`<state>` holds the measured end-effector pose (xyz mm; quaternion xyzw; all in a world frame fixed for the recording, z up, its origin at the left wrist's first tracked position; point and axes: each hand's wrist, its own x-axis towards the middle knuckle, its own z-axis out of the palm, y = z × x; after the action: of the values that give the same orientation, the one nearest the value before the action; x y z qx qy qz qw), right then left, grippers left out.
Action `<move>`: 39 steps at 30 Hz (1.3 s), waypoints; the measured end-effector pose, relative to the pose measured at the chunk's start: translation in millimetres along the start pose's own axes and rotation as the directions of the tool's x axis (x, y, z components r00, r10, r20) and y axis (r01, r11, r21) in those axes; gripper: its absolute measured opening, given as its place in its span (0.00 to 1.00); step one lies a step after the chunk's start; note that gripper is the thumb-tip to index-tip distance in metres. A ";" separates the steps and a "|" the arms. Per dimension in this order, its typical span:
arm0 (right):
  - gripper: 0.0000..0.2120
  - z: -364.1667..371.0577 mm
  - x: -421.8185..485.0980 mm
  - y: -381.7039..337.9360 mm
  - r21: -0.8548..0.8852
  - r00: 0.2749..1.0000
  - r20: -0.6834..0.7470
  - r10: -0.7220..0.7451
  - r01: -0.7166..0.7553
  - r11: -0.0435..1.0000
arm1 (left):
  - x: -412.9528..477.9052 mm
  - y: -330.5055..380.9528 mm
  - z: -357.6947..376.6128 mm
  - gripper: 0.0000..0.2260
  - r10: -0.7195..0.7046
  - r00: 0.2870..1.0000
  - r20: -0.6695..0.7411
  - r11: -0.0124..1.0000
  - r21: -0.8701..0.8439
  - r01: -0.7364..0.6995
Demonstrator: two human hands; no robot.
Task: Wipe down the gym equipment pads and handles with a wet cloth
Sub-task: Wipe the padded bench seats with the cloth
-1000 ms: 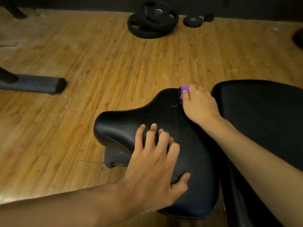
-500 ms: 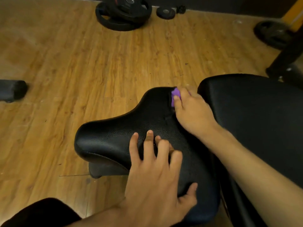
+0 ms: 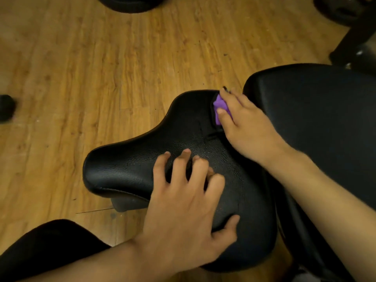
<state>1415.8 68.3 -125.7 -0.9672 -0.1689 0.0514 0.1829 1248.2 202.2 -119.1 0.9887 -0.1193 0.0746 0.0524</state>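
Observation:
A black textured seat pad [image 3: 132, 167] fills the middle of the head view, with a larger black back pad [image 3: 317, 123] to its right. My left hand [image 3: 183, 204] rests spread on the seat pad, fingers bent and thumb hooked over its near edge. My right hand [image 3: 246, 125] holds a small purple cloth [image 3: 220, 107] against the seat's far right corner, at the gap between the two pads. Most of the cloth is hidden under the fingers.
A wooden plank floor [image 3: 81, 68] lies around the bench. Black weight plates [image 3: 130, 4] sit at the top edge. A dark machine frame [image 3: 354, 43] stands at the top right, a black roller end [image 3: 6, 107] at the left. My dark-clothed knee [image 3: 46, 247] is bottom left.
The view has shifted right and down, so the bench sits lower left and the plates leave the top. My right hand with the cloth has slid slightly back along the seat's corner.

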 end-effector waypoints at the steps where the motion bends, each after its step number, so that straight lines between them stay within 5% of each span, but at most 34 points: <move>1: 0.26 0.0 9.9 -0.8 0.005 1.000 0.004 0.017 -0.017 1.000 | -0.6 -1.5 -0.1 0.31 0.005 1.000 0.008 1.000 0.007 -0.005; 7: 0.27 5.6 -46.7 -14.5 -0.047 0.993 -0.113 -0.016 0.010 0.999 | 1.7 -3.1 -5.0 0.30 0.025 0.999 0.045 0.999 0.023 -0.026; 15: 0.25 4.4 20.8 -7.8 -0.017 0.999 -0.005 0.037 -0.037 0.999 | 4.7 -7.8 -12.3 0.30 0.055 0.997 0.062 0.996 0.071 -0.060; 21: 0.30 -2.0 -73.8 -8.1 -0.081 0.994 -0.033 -0.104 0.101 0.992 | 8.5 -20.3 -13.5 0.29 0.168 0.985 0.028 0.983 0.075 -0.169; 27: 0.21 -2.7 27.6 -12.4 -0.028 0.998 0.050 0.044 -0.043 0.999 | 14.6 -29.4 -14.2 0.31 0.267 0.962 0.049 0.959 0.083 -0.271; 33: 0.31 3.7 -68.9 -9.5 -0.126 0.994 -0.060 -0.092 0.084 0.989 | 14.7 -48.7 -11.8 0.34 0.365 0.923 0.124 0.918 0.120 -0.379; 39: 0.12 -12.5 70.8 -16.8 0.025 0.980 0.192 0.049 -0.055 0.998 | 15.9 -45.3 -7.6 0.34 0.374 0.920 0.118 0.914 0.122 -0.387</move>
<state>1479.0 103.3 -110.5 -0.9590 -0.1594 0.1516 0.1789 1273.5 243.2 -113.0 0.9501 -0.3061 0.0461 -0.0396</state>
